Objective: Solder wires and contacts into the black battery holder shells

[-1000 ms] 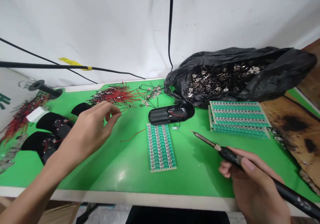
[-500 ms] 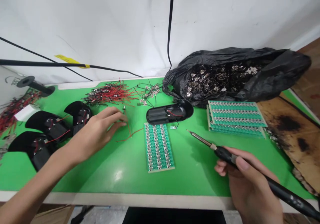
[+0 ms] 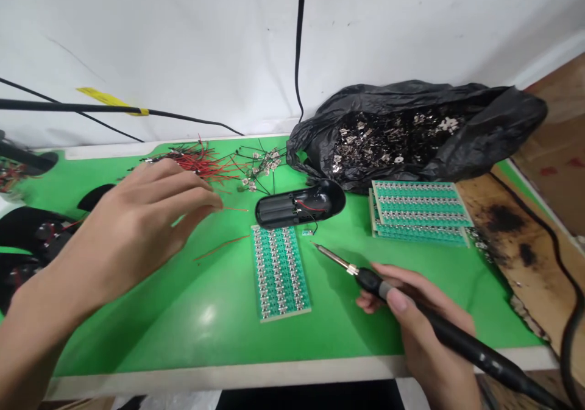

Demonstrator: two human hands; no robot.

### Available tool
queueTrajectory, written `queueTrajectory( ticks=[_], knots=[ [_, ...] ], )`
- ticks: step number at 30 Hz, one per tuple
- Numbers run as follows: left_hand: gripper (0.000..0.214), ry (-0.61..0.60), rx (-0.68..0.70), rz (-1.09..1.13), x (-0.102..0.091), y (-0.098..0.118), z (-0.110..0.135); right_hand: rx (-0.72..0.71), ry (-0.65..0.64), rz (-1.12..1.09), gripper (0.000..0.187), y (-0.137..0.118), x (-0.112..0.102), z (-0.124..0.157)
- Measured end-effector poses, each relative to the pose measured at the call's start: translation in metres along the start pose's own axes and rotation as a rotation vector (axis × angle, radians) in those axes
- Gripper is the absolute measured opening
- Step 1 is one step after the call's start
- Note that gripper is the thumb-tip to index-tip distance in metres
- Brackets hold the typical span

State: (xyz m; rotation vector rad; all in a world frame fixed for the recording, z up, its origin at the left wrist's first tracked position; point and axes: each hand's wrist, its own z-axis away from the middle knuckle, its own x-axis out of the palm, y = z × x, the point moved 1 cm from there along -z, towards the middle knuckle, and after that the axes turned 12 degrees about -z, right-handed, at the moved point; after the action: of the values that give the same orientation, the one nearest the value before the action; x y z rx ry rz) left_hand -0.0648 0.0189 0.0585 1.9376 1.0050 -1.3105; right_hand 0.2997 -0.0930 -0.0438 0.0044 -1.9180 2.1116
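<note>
My left hand (image 3: 146,215) is closed in a pinch, and a thin red wire (image 3: 236,209) sticks out from its fingertips. In my right hand (image 3: 425,318) is a soldering iron (image 3: 371,281), its bare tip pointing up and left, apart from everything. Between the hands lies an open black plastic housing (image 3: 276,210) with battery slots and red and black leads. A tiny circuit board (image 3: 308,233) hangs on its black lead. Just below sits a green panel of small circuit boards (image 3: 278,270). Another loose red wire (image 3: 222,248) lies left of the panel.
A heap of red and black wires (image 3: 201,159) lies behind my left hand, with metal tabs (image 3: 265,163) beside it. At back right stands a black bag (image 3: 365,102) of metal pieces. Stacked green panels (image 3: 420,206) and a scorched wooden board (image 3: 498,221) are on the right.
My left hand has lifted a red wire from the table, its end now clear of the loose wire. The soldering iron has moved left, nearer the tiny board. The view has shifted slightly.
</note>
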Motion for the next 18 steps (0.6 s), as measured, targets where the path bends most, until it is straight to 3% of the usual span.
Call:
queueTrajectory(
  ticks=[3,6,11,18],
  knots=[
    [0.021,0.06,0.137,-0.094,0.003,0.031,0.001,0.053,-0.033,0.029,0.033,-0.002,0.001,0.003],
    [0.032,0.102,0.209,-0.024,0.022,0.053,0.003,0.068,-0.034,0.011,0.031,-0.005,0.002,0.001],
    [0.029,0.112,0.219,-0.003,0.053,0.064,0.005,0.097,0.011,-0.042,0.032,-0.006,0.002,-0.002],
    [0.015,0.106,0.389,-0.104,0.061,0.075,-0.001,-0.035,0.114,-0.191,0.021,-0.015,0.01,-0.007]
  ],
)
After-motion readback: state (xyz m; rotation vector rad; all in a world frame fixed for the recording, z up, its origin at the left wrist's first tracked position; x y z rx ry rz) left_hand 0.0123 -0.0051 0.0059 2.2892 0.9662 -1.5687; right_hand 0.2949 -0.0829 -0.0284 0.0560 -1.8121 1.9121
